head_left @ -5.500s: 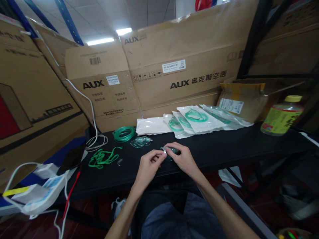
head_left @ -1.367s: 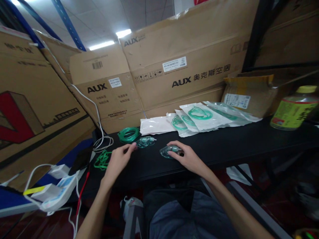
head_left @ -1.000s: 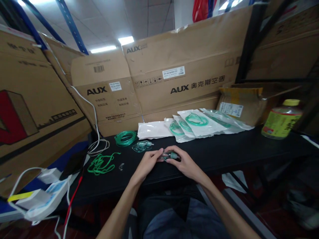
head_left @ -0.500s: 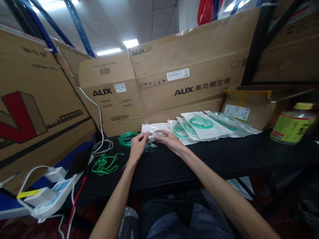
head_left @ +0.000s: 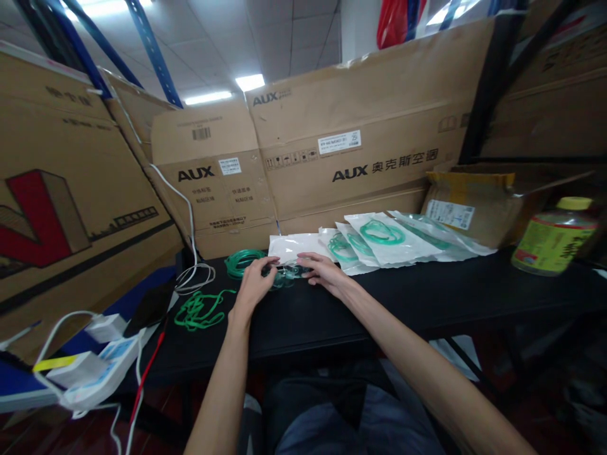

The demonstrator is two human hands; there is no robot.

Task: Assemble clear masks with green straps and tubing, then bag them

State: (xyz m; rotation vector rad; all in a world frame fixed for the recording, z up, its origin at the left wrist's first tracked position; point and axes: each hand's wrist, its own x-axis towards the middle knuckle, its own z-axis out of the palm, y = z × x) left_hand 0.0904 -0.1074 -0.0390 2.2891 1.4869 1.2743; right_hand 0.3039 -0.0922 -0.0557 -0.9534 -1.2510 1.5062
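Greenish clear plastic parts [head_left: 284,278] lie on the black table between my two hands; their exact kind is hard to make out. My left hand [head_left: 253,285] is at their left side, with thumb and index finger curved and a gap between them. From the right, my right hand [head_left: 326,273] reaches over their edge, fingers spread. Whether the fingertips touch the parts I cannot tell. A coil of green tubing [head_left: 241,262] rests just behind my left hand. Farther left is a tangled green elastic strap [head_left: 202,311]. Behind the parts lies a white pouch [head_left: 296,246].
Several white pouches with green tubing [head_left: 382,234] overlap along the back right. Beyond them are an opened carton [head_left: 474,202] and a yellow-labelled bottle [head_left: 552,240]. Cardboard panels [head_left: 351,120] wall the back. White cables and a power strip [head_left: 104,373] occupy the left.
My fingers, earlier closed together on a small clear piece, have come apart. Both hands have lowered slightly, and the clear parts now lie between them on the table.
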